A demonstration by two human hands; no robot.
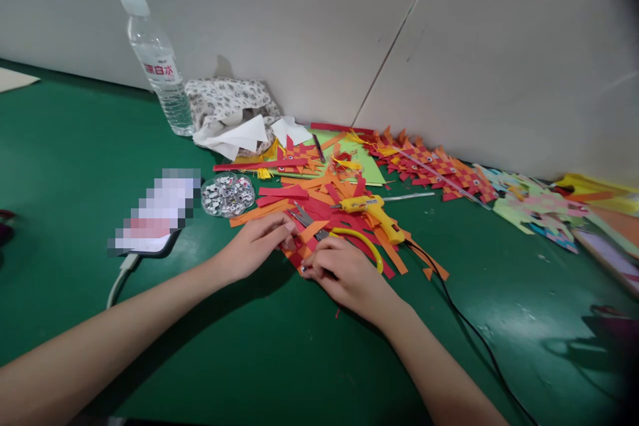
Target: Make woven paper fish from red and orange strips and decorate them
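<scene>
Between my two hands is a small woven paper piece in red and orange, with an orange strip sticking up from it. A googly eye shows at its near edge, by my right fingertips. My left hand is closed on the far left side of the piece. My right hand pinches its right side, fingers curled in. Just beyond lie scissors with yellow handles, partly hidden by my right hand. A yellow glue gun rests on loose red and orange paper strips.
A clear case of googly eyes and a charging phone lie left. Behind stand a water bottle and a patterned tissue pouch. Woven paper fish line the wall. The glue gun's black cord runs toward the front right.
</scene>
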